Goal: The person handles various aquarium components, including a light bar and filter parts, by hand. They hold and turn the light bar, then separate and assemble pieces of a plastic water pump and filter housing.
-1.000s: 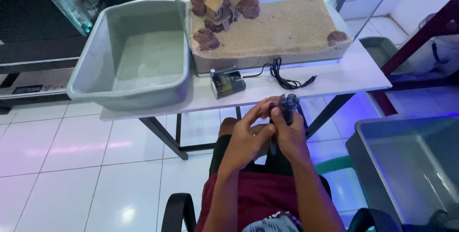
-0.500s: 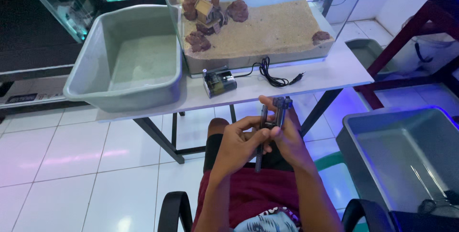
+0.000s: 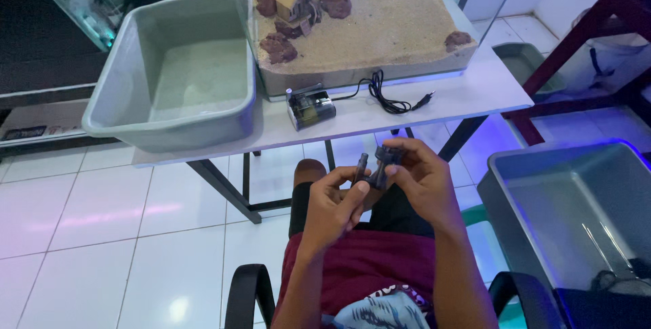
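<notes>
Starting at the left, we see a grey plastic tub [image 3: 176, 78] on the white table [image 3: 475, 92], touching the glass aquarium [image 3: 366, 37] beside it. A small filter pump [image 3: 310, 107] and its coiled black cord [image 3: 386, 98] lie before the tank. Above the lap, our left hand [image 3: 336, 210] pinches a thin dark tube [image 3: 359, 166]; our right hand [image 3: 420, 183] grips a dark plastic fitting [image 3: 386, 163]. Another tub [image 3: 576, 214] sits rightmost.
</notes>
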